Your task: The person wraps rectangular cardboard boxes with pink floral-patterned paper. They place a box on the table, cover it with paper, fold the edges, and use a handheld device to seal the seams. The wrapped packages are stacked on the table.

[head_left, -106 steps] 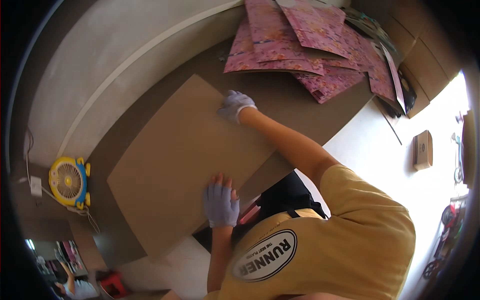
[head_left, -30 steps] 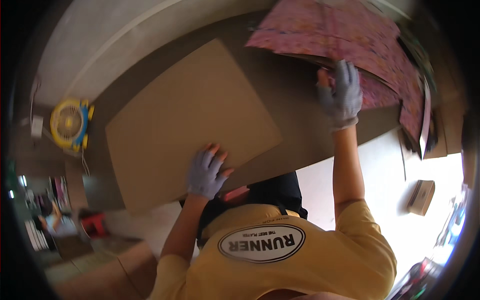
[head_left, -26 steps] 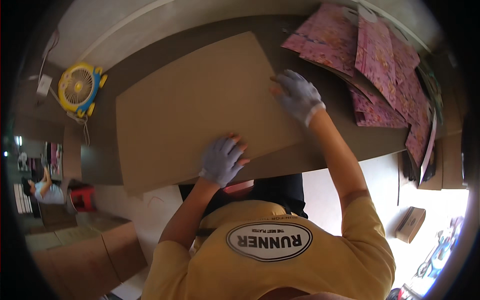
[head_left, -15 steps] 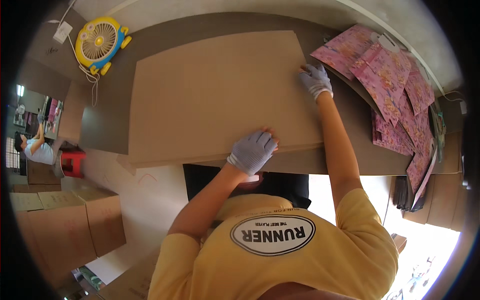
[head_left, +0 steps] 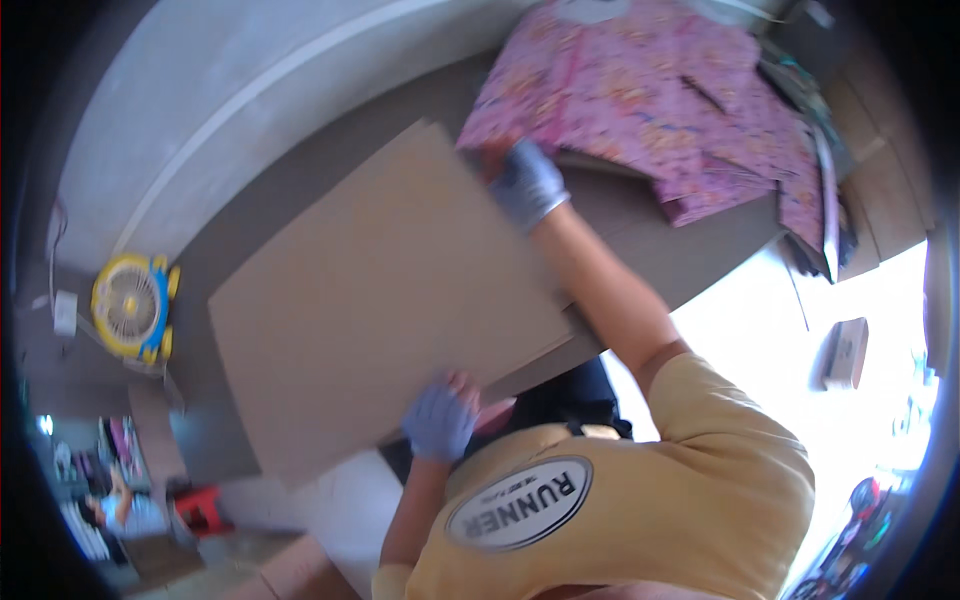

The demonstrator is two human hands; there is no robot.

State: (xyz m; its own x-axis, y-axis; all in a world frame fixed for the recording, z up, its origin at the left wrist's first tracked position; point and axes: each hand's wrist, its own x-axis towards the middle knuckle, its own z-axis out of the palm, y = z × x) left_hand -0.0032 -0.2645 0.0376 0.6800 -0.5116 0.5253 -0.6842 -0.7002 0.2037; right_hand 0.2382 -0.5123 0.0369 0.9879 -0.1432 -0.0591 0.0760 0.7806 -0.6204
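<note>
A stack of large brown cardboard sheets point(head_left: 370, 290) lies at an angle on the dark table. My left hand point(head_left: 440, 420), in a pale grey glove with bare fingertips, rests on its near edge, fingers laid on the board and not wrapped round it. Beyond the stack's right edge, my right hand point(head_left: 523, 185), gloved alike, reaches to the lower left corner of the pink floral sheets point(head_left: 620, 90). Its fingers overlap that corner but are blurred, so their grip on it cannot be made out. The pink sheets lie fanned and overlapping.
A yellow and blue fan point(head_left: 132, 305) stands at the left by the wall. Behind it, at the lower left, are a red stool point(head_left: 200, 508) and another person point(head_left: 130, 510). Cardboard boxes point(head_left: 290, 575) stand below on the floor. A small brown box point(head_left: 847, 353) is at the right.
The view has turned toward the right. My right hand has left the cardboard's right edge and moved to the pink floral sheets. My left hand stays at the cardboard's near edge.
</note>
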